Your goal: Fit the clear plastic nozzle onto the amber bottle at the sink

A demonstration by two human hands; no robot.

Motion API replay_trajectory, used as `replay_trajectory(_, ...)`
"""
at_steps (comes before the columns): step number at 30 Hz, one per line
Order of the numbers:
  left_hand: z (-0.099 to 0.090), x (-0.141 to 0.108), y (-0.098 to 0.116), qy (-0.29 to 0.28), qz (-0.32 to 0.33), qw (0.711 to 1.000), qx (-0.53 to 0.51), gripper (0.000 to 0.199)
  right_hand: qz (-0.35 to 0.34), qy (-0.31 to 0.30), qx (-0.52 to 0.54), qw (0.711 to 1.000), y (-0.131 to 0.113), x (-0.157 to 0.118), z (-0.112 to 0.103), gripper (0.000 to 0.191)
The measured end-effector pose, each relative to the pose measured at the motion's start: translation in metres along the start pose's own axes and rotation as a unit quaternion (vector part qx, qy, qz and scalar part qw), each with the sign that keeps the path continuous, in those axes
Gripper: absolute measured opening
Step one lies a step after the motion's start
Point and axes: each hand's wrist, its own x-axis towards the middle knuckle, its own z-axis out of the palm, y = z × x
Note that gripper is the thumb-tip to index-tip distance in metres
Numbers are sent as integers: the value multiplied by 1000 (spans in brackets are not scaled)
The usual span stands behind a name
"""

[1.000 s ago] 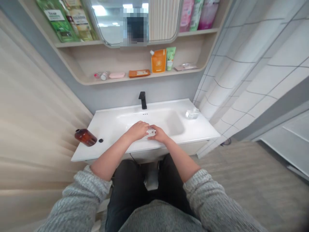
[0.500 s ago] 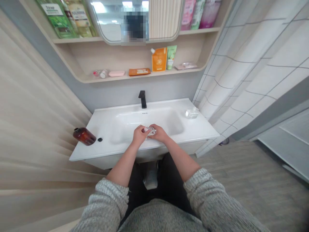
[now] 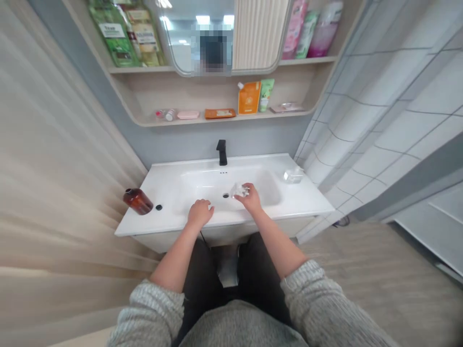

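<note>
Over the sink basin (image 3: 186,193), my right hand (image 3: 252,198) grips a small clear bottle (image 3: 238,190) that lies tilted to the left, close to the drain hole. Beyond its transparent body I cannot make out details. My left hand (image 3: 201,212) hovers at the basin's front rim, apart from the bottle, with its fingers curled and closed. A small pale spot shows between thumb and forefinger, too tiny to name. Another clear bottle (image 3: 293,175) lies on the right part of the counter.
A brown bottle (image 3: 138,201) leans on the counter's left end, beside a small black round piece (image 3: 158,207). The black faucet (image 3: 222,153) rises behind the basin. Above, a shelf (image 3: 144,121) bears an orange pouch (image 3: 249,98), a green tube (image 3: 266,95) and small items.
My hands have come apart: the right has moved right with the clear bottle, the left has drawn back left toward the front rim. The view has shifted slightly.
</note>
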Motion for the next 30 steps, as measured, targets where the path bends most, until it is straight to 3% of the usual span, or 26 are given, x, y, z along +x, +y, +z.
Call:
replay_trajectory(3, -1, 0, 4, 0, 3, 1000, -5, 34, 44, 110, -22, 993, 1, -5, -35, 72)
replay_trajectory(9, 1, 4, 3, -7, 2, 1000, 9, 37, 136, 275, -142, 941, 31, -22, -148, 81)
replay_trajectory(12, 1, 4, 4, -11, 2, 1000, 15, 38, 157, 332, -186, 911, 52, -28, -192, 82)
replay_trajectory(14, 1, 4, 4, -9, 1, 1000, 11, 38, 172, 348, -191, 902, 64, -27, -210, 80)
replay_trajectory(17, 1, 4, 3, -2, -4, 1000, 3, 36, 188, 357, -191, 895, 75, -17, -221, 81)
replay_trajectory(22, 2, 2, 2, 13, -11, 1000, -7, 31, 211, 351, -185, 893, 74, 3, -221, 91)
replay_trajectory(26, 0, 1, 5, 31, -12, 999, -26, 29, 126, 392, -220, 884, 60, -9, -214, 105)
replay_trajectory(28, -4, -1, 6, 53, -9, 996, -65, 28, 69, 427, -255, 865, 49, -25, -198, 89)
replay_trajectory(30, -10, -5, 3, 93, -15, 989, -112, 29, 29, 365, -257, 895, 35, -44, -170, 55)
